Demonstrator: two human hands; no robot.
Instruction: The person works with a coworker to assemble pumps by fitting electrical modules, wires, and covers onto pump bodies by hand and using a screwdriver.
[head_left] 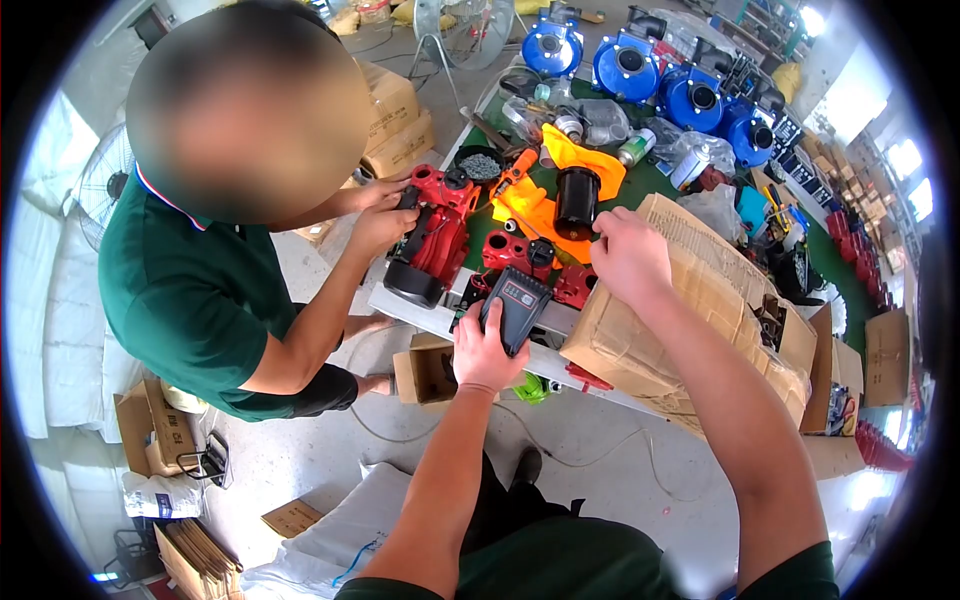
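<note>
My left hand [487, 352] is wrapped around a dark grey box-shaped cover [520, 303] with a label on it. The cover sits at the front edge of the bench, against a red pump body [515, 250]. My right hand [632, 258] has its fingers curled beside a black cylinder [576, 203] and over the edge of a cardboard box [640, 330]. What those fingers hold, if anything, is hidden. Under the cylinder lies an orange cloth [535, 212]. To the left, a co-worker's hands [382, 222] hold another red pump [438, 240].
Blue round machines [627, 62] stand in a row at the back of the bench. Nearer are a bowl of screws [480, 163], an orange-handled tool [514, 172] and a spray can [637, 147]. An open carton [425, 370] stands on the floor below, near a hose.
</note>
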